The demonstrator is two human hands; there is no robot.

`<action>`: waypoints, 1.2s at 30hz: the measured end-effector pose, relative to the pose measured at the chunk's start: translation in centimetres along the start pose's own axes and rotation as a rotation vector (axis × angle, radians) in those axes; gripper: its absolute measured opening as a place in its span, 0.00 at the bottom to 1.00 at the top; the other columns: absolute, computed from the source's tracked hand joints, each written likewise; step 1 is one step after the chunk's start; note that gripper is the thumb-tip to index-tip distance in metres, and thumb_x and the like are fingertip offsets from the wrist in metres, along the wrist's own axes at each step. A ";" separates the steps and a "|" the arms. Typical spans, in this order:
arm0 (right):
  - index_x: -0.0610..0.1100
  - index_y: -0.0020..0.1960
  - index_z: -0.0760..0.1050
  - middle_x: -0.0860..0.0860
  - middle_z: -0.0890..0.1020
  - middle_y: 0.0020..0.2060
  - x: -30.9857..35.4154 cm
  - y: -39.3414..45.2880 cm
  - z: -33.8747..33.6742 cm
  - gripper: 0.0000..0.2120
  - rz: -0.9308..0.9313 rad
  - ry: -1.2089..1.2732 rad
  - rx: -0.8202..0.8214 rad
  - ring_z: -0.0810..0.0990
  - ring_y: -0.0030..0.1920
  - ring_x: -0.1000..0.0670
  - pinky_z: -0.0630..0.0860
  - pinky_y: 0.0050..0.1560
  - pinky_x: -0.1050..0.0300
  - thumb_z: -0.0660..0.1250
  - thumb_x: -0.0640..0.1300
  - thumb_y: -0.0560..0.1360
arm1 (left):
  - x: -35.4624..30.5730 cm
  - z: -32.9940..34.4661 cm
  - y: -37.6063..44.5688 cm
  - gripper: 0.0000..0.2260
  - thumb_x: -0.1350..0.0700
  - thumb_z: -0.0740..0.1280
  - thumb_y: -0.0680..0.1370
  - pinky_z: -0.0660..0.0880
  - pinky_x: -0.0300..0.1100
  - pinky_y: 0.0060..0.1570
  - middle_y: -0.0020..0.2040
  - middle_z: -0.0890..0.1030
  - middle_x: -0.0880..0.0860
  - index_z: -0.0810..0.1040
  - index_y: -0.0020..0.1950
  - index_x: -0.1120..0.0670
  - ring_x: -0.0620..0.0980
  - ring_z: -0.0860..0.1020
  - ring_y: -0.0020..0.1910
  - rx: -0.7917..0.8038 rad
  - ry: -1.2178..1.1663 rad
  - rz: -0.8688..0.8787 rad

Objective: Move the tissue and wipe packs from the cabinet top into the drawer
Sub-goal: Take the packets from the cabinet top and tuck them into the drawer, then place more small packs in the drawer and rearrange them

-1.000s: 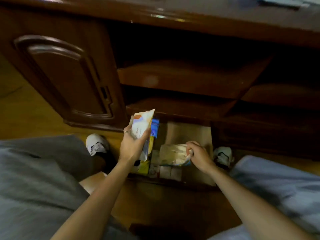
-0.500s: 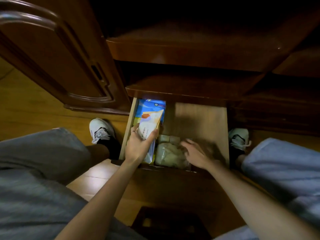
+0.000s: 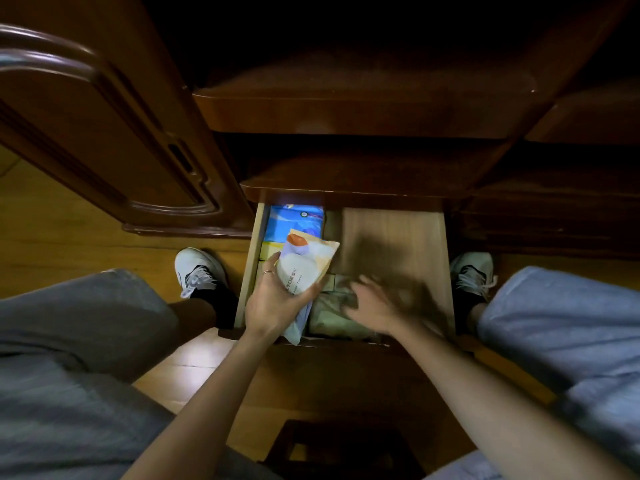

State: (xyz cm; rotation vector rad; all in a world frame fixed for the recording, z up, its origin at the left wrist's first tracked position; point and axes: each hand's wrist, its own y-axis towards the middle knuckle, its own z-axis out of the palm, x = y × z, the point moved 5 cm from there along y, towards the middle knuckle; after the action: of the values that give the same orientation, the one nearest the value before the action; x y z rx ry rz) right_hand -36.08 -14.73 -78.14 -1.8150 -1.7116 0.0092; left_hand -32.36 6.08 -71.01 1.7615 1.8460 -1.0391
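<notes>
The open wooden drawer sits low in the cabinet, between my knees. My left hand grips a white wipe pack with an orange patch, held tilted over the drawer's left side. Under it lie a blue tissue pack at the back left and a yellow pack beside it. A pale greenish pack rests at the drawer's front. My right hand, blurred and with fingers spread, hovers over that pack and holds nothing.
The open cabinet door stands at the left. Dark shelves overhang the drawer's back. My shoes flank the drawer on the wooden floor. A dark stool is below me.
My right hand let go of the pale pack, which now lies in the drawer. My left hand lowered the white wipe pack over the drawer's left side. The view tilted down.
</notes>
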 end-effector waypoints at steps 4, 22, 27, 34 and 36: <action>0.52 0.70 0.72 0.51 0.77 0.64 -0.2 0.0 -4.1 0.23 0.205 1.095 -0.012 0.80 0.58 0.50 0.77 0.55 0.56 0.58 0.62 0.79 | -1.9 1.5 0.3 0.45 0.30 0.72 0.63 0.75 0.44 0.43 0.58 0.77 0.47 0.60 0.76 0.42 0.49 0.78 0.52 0.106 0.355 0.277; 0.42 0.70 0.70 0.44 0.78 0.63 -8.0 4.9 -6.1 0.23 0.577 0.853 -0.454 0.79 0.55 0.46 0.74 0.45 0.59 0.71 0.45 0.77 | 2.5 3.4 1.0 0.28 0.38 0.59 0.80 0.60 0.52 0.72 0.77 0.64 0.52 0.64 0.77 0.48 0.53 0.57 0.78 0.211 0.593 0.213; 0.48 0.80 0.54 0.43 0.68 0.72 -6.8 6.0 -4.1 0.33 0.488 0.663 -0.068 0.72 0.67 0.43 0.73 0.66 0.48 0.65 0.43 0.80 | 4.1 4.5 0.8 0.32 0.39 0.57 0.81 0.62 0.53 0.71 0.78 0.62 0.54 0.54 0.81 0.51 0.54 0.54 0.79 0.347 0.685 0.178; 0.45 0.81 0.47 0.44 0.50 0.81 -5.4 2.1 -8.8 0.41 0.521 0.486 -0.308 0.55 0.79 0.42 0.64 0.71 0.48 0.69 0.48 0.78 | 1.7 3.1 0.8 0.28 0.42 0.55 0.83 0.62 0.57 0.71 0.78 0.58 0.55 0.56 0.80 0.52 0.61 0.52 0.78 0.607 0.838 0.181; 0.44 0.80 0.53 0.42 0.67 0.74 -4.0 1.0 -11.3 0.37 0.424 0.571 -0.211 0.72 0.69 0.42 0.73 0.59 0.54 0.69 0.47 0.78 | -0.8 1.0 1.2 0.24 0.46 0.57 0.83 0.60 0.56 0.72 0.76 0.63 0.58 0.62 0.78 0.51 0.64 0.55 0.77 0.640 0.843 0.213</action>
State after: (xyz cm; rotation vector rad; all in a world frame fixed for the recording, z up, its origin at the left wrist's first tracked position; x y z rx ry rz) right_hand -31.08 -23.17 -71.17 -2.0473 -0.9458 -0.4803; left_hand -31.35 4.74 -71.39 3.0662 1.7545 -0.9307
